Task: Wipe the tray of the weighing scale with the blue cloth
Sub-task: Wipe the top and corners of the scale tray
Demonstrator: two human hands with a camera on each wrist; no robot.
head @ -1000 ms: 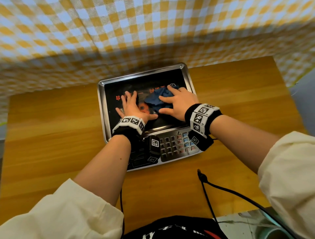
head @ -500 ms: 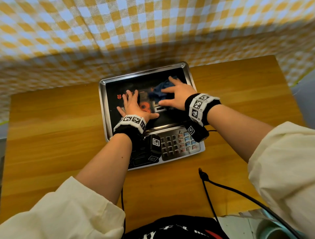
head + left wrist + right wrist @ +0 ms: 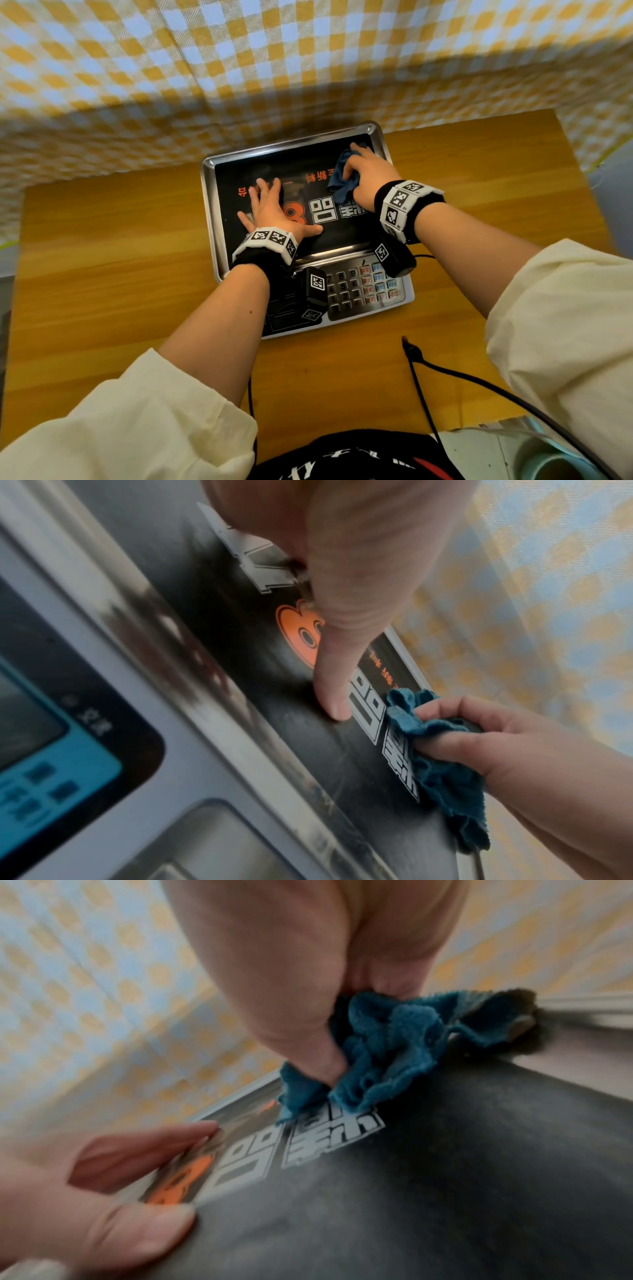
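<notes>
Two hands on tray, right hand bunching blue cloth, left hand flat

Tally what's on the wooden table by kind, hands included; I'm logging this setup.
Hands: 2, left flat on the tray, right gripping the cloth
Cloths: 1, blue
Scales: 1
Cables: 1, black
Total: 5

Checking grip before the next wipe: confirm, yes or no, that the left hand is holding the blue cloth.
No, the left hand lies flat on the scale tray, and the right hand grips the blue cloth.
</notes>
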